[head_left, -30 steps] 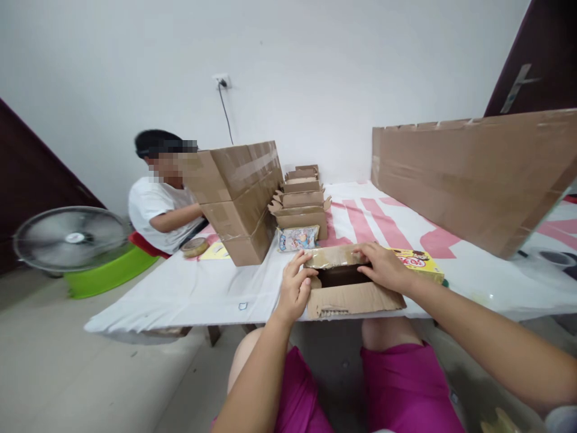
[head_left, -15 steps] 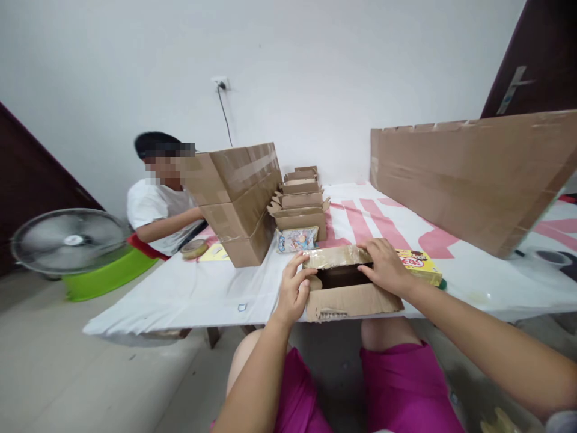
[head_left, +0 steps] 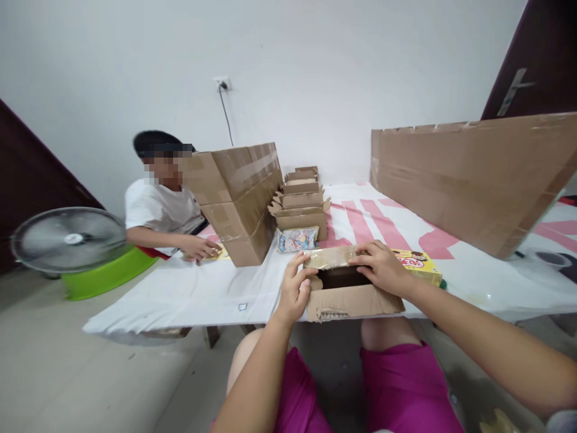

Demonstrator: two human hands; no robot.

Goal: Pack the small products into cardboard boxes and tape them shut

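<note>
- Box (head_left: 356,305): near edge of the table (head_left: 180,297), in front of the person's knees. Its top is partly open, with a dark interior; the far flap (head_left: 331,257) carries clear tape. Position matches the frame half a second ago.
- Left hand (head_left: 295,290): at the left end of the box. Fingers touch the flap's left corner, thumb set apart from them. Whether the grip is closed cannot be told. Posture unchanged.
- Right hand (head_left: 381,266): clamped on the flap of the box, fingers on top, thumb at the near edge. The fingertips now lie farther left along the flap than before.
- Yellow pack (head_left: 426,269): flat on the table, right of the box, partly behind the right forearm. Unmoved.
- Pouch (head_left: 297,239): just beyond the box, to the left. Unmoved.
- Co-worker's hand (head_left: 201,247): at the left of the table, near the yellow sheet (head_left: 223,254). It has come into view; the tape roll seen there earlier is now hidden at the hand.
- Stack (head_left: 243,204): closed cartons, left of the pouch. Unmoved.
- Open boxes (head_left: 303,221): in a row behind the pouch, running far. Unmoved.
- Large carton (head_left: 469,174): upright, far right. Unmoved.
</note>
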